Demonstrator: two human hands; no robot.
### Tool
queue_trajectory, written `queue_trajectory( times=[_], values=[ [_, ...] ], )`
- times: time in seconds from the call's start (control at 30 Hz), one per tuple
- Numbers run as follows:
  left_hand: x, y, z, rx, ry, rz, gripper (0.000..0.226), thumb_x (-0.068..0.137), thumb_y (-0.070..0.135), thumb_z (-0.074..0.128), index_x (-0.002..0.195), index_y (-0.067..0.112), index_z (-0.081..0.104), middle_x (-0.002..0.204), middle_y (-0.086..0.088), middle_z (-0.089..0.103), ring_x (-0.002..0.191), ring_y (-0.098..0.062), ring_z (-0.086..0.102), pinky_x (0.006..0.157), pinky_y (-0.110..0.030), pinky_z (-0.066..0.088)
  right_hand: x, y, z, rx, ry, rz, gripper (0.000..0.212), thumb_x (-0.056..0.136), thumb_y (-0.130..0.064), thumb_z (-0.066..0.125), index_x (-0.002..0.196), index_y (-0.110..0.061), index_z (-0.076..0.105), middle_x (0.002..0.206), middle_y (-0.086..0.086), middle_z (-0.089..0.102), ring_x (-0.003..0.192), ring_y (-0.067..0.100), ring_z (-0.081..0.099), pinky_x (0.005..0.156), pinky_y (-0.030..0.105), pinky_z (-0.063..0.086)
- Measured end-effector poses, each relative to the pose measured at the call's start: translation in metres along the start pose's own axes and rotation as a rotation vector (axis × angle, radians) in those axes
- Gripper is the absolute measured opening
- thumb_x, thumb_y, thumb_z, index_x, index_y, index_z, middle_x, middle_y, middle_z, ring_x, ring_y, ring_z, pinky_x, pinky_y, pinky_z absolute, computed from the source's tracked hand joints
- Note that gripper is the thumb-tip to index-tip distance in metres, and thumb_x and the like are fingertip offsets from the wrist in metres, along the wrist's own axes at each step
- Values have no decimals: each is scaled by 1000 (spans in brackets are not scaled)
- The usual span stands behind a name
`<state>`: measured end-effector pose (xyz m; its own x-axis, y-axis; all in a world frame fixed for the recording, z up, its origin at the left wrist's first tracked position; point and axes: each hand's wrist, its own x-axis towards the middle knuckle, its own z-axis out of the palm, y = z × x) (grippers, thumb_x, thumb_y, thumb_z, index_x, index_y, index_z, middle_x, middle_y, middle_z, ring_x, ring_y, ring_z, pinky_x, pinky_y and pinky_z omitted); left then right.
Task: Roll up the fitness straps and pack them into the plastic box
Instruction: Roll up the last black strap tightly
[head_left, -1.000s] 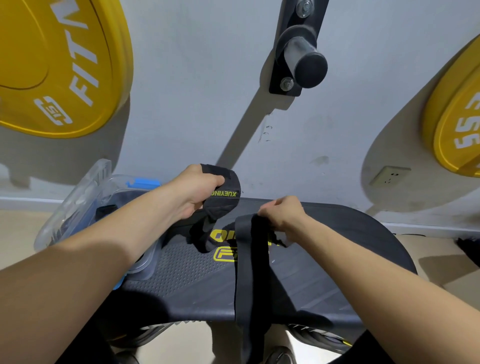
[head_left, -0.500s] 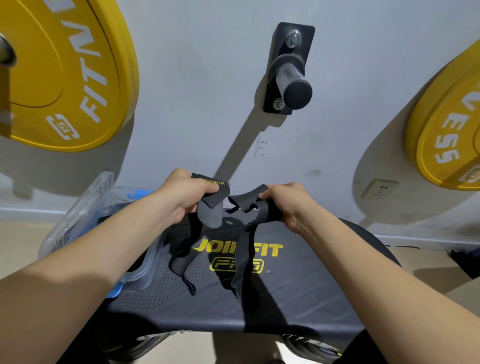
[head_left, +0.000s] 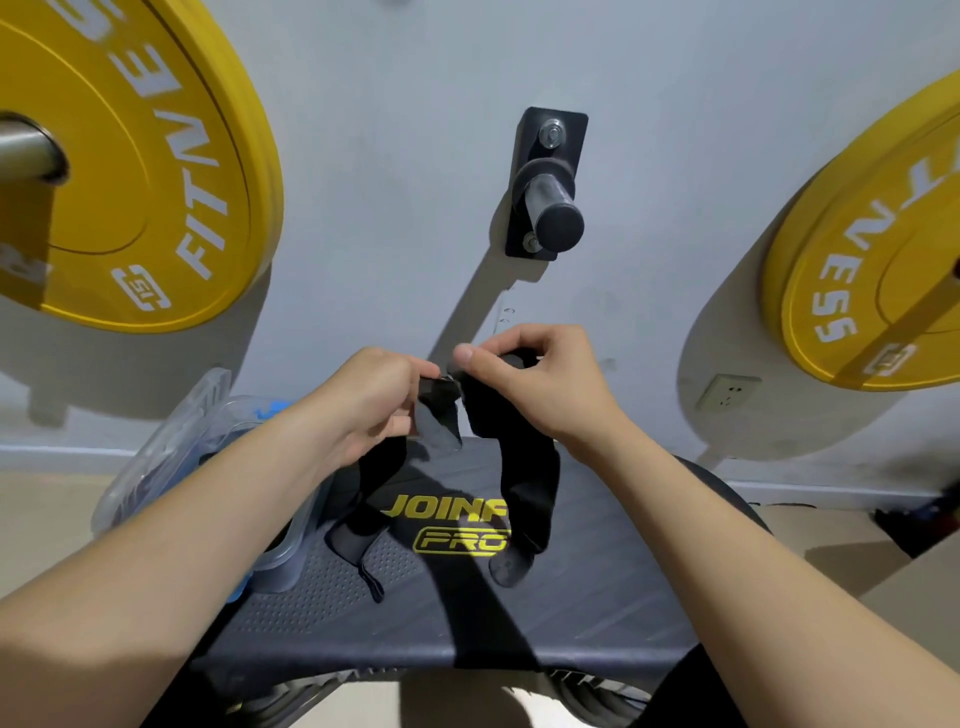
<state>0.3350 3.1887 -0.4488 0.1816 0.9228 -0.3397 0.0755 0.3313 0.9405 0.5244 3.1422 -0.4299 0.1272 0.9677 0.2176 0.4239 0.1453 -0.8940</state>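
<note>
A black fitness strap (head_left: 524, 467) hangs between both hands above a dark padded bench (head_left: 597, 587). My left hand (head_left: 374, 400) grips one end of it, and that end's loose tail (head_left: 358, 535) trails down onto the bench. My right hand (head_left: 540, 379) pinches the other end, whose padded flap droops to the yellow logo. The two hands are nearly touching. A clear plastic box (head_left: 171, 457) with a blue clip stands at the bench's left end, partly hidden by my left forearm.
Two yellow weight plates (head_left: 135, 171) (head_left: 872, 260) hang on the grey wall left and right. A black wall peg (head_left: 550, 202) juts out between them. A wall socket (head_left: 727, 389) sits low on the right. Tan floor lies on both sides of the bench.
Both hands have risen and come together at the strap's top. The strap's lower parts have lifted and now dangle shorter over the bench. The view has tilted upward.
</note>
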Motion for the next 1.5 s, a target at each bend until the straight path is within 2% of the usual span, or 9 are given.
queue_trajectory(
  times=[0.13, 0.2, 0.3, 0.5, 0.73, 0.83, 1.0, 1.23, 1.5],
  values=[
    [-7, 6, -10, 124, -39, 69, 66, 84, -29, 32, 129, 4, 68, 86, -21, 80, 75, -29, 80, 62, -36, 66, 0, -3, -7, -112, 58, -37, 41, 85, -25, 87, 124, -30, 76, 98, -3, 81, 92, 16, 77, 91, 41, 63],
    [-7, 6, -17, 292, -6, 141, 53, 91, -22, 53, 125, 11, 75, 102, -22, 80, 89, -32, 78, 86, -44, 67, -2, -5, -13, -231, 47, -24, 68, 85, -11, 73, 148, -30, 57, 114, -1, 79, 106, 18, 74, 98, 39, 60],
    [-14, 9, -22, 438, 53, 236, 6, 98, 17, 77, 95, 19, 81, 90, -12, 78, 81, -25, 67, 79, -34, 54, -10, -10, -17, -375, 68, -32, 55, 77, -8, 63, 128, -27, 74, 106, -6, 80, 107, 18, 73, 94, 36, 60],
    [-15, 9, -27, 519, 82, 233, 36, 97, 47, 76, 96, 12, 83, 96, -3, 83, 96, -23, 75, 91, -35, 58, -17, -9, -23, -234, 124, 124, 39, 68, -37, 79, 105, -25, 81, 80, -12, 77, 78, 3, 73, 70, 24, 58],
    [-8, 6, -21, 622, -60, 323, 28, 105, 33, 69, 111, 5, 70, 103, -6, 77, 94, -24, 71, 88, -38, 53, -14, -8, -39, -325, -58, 76, 27, 86, -12, 82, 110, -24, 77, 98, -4, 80, 95, 13, 76, 92, 36, 62],
    [-3, 2, -20, 631, -140, 301, 24, 103, 24, 72, 126, 20, 72, 119, -6, 79, 108, -24, 77, 105, -44, 58, -12, -14, -43, -441, -198, 19, 27, 89, -7, 63, 101, -24, 81, 95, -11, 80, 92, 2, 72, 82, 20, 58],
    [8, 0, -28, 669, -247, 255, 18, 91, 22, 79, 108, 28, 80, 99, 0, 84, 91, -22, 81, 95, -46, 64, -5, -9, -43, -476, -297, -2, 16, 93, -15, 64, 91, -18, 80, 81, -3, 77, 72, 7, 66, 65, 24, 51],
    [16, 0, -37, 822, -416, 347, 19, 94, 31, 85, 112, 32, 80, 101, 16, 82, 94, -9, 78, 91, -30, 59, 3, 13, -41, -396, -576, -67, 7, 99, -18, 78, 104, -14, 80, 98, 10, 80, 99, 35, 72, 92, 46, 60],
    [18, -11, -19, 1004, -647, 204, 35, 101, 6, 71, 136, 14, 69, 126, 1, 78, 122, -22, 72, 110, -38, 53, 7, 25, -17, -606, -676, -139, 13, 94, -35, 83, 84, -32, 75, 68, -13, 64, 66, 7, 57, 64, 20, 42]
  ],
)
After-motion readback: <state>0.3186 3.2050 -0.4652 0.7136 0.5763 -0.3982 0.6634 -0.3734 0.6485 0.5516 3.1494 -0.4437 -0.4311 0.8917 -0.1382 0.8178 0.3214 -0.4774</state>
